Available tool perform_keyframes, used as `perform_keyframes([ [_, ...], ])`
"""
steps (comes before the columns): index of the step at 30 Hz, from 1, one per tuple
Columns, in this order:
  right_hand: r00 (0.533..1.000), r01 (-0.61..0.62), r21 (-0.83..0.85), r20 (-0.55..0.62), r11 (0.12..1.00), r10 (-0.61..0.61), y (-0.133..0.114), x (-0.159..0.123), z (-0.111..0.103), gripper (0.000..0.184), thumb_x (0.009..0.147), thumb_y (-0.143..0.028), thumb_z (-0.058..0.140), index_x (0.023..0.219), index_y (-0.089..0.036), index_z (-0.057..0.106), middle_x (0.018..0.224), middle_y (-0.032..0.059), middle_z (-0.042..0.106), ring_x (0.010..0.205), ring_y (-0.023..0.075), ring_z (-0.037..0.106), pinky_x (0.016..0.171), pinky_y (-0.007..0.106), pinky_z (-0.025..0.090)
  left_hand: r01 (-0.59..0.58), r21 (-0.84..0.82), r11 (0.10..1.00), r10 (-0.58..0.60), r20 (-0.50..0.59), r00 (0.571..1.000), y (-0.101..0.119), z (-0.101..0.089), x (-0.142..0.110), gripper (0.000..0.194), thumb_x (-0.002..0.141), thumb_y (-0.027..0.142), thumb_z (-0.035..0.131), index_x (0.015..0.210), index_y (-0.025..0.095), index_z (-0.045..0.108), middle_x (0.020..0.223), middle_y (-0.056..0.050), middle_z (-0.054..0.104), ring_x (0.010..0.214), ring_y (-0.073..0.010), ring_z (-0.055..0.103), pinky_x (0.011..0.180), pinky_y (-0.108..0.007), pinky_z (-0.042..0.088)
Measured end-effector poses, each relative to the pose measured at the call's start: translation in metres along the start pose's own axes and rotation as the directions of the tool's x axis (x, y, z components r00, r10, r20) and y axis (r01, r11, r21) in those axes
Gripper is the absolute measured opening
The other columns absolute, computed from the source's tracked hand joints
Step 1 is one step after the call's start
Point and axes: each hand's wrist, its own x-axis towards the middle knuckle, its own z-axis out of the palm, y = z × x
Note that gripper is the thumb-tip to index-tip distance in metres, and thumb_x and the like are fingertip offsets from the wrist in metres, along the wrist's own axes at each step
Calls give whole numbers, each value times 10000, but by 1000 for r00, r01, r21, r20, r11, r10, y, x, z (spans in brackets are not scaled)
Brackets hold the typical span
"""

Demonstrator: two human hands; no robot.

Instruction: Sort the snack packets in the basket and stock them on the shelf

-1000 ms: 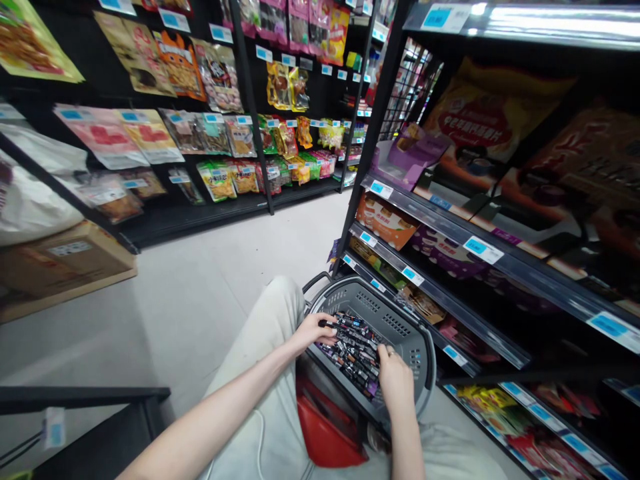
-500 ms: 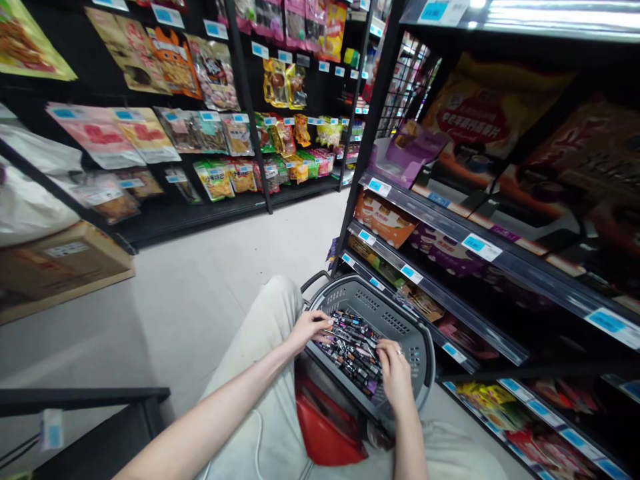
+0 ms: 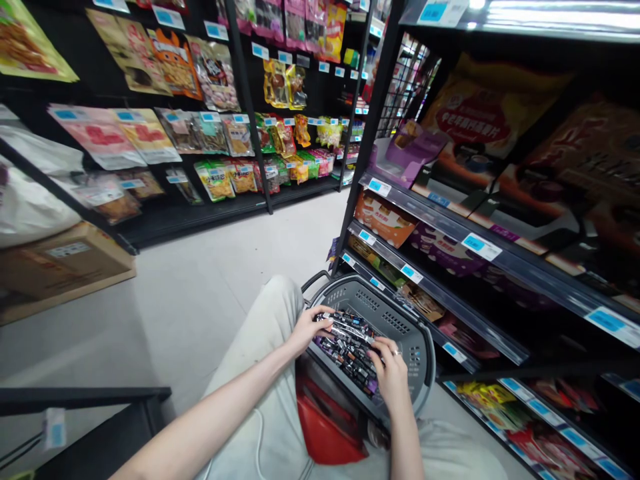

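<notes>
A grey shopping basket (image 3: 367,300) stands between my knees, filled with many small dark, shiny stick-shaped packets (image 3: 350,363), some with purple or orange patches. Over the pile, one long shiny packet (image 3: 350,331) stretches between my two hands. My left hand (image 3: 311,329) pinches its left end with thumb and fingers. At the other end, my right hand (image 3: 391,368) has its curled fingertips on the packet. A ring shows on one right finger. The lettering on the packets is too small to read.
Right beside the basket rises a shelf rack (image 3: 425,220) with boxed and bagged goods. Snack bags hang on a dark rack (image 3: 255,133) across the aisle. A cardboard box (image 3: 65,267) stands at left. A red object (image 3: 327,430) lies below the basket.
My right hand has shifted slightly left and up, and its fingers have come onto the long packet. My left hand has opened around and regripped its end, staying nearly in place.
</notes>
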Motion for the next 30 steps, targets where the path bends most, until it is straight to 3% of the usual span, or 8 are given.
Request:
perform_keyframes([
  [4, 999, 8, -82, -39, 997, -11, -1, -1, 7, 191, 826, -221, 334, 866, -179, 517, 919, 76, 499, 848, 151, 507, 761, 295, 413, 10, -65, 998, -8, 31, 999, -1, 0, 0, 545, 586, 244, 646, 1085, 198, 432, 792, -10, 524, 609, -119, 550, 576, -332, 513],
  [10, 1000, 17, -225, -8, 974, -19, 1, -1, 4, 195, 839, -224, 291, 854, -175, 479, 879, 77, 507, 800, 161, 505, 697, 287, 413, 64, -75, 995, -57, 90, 994, -1, -1, 2, 327, 602, 329, 630, 825, 110, 534, 676, -17, 535, 598, -136, 559, 570, -332, 506],
  [19, 992, -33, -125, 114, 992, 47, 9, 2, -11, 209, 844, -253, 273, 764, -193, 456, 764, 39, 498, 688, 138, 506, 645, 251, 394, 187, -64, 980, -173, 180, 968, -5, -4, 4, 274, 620, 336, 614, 756, 110, 538, 652, -36, 564, 634, -178, 577, 555, -379, 499],
  [22, 987, -62, -89, 144, 994, 74, 11, 0, -17, 201, 837, -258, 294, 761, -191, 467, 782, 43, 507, 717, 146, 504, 661, 254, 384, 284, 45, 958, -283, 317, 905, 0, -8, 0, 269, 575, 279, 656, 761, 129, 533, 632, -16, 564, 584, -150, 567, 522, -334, 493],
  [25, 969, -85, 0, 232, 996, 83, 5, 0, -24, 197, 827, -254, 328, 713, -193, 476, 748, 27, 516, 719, 144, 502, 671, 246, 376, 331, 249, 910, -413, 499, 762, 4, -9, -6, 349, 499, 230, 704, 799, 151, 546, 571, 17, 558, 494, -116, 536, 476, -254, 456],
  [27, 947, -98, 56, 311, 994, 76, -4, 1, -25, 198, 820, -246, 350, 683, -195, 483, 720, 15, 520, 706, 139, 503, 662, 237, 373, 263, 399, 878, -463, 577, 673, 5, -7, -10, 378, 487, 242, 709, 828, 156, 570, 553, 20, 565, 465, -103, 515, 447, -208, 413],
  [28, 935, -102, 80, 347, 992, 68, -10, 1, -24, 198, 815, -241, 360, 672, -195, 489, 710, 11, 521, 702, 138, 504, 657, 234, 371, 199, 466, 862, -472, 596, 649, 4, -5, -12, 370, 494, 258, 705, 828, 155, 584, 548, 21, 567, 459, -98, 504, 435, -191, 390],
  [30, 915, -104, 122, 401, 987, 47, -21, 3, -20, 194, 806, -235, 379, 660, -196, 501, 698, 5, 523, 697, 136, 505, 652, 230, 367, 53, 556, 830, -452, 612, 649, 3, 0, -14, 325, 515, 291, 691, 795, 149, 609, 549, 23, 572, 464, -89, 488, 429, -172, 356],
])
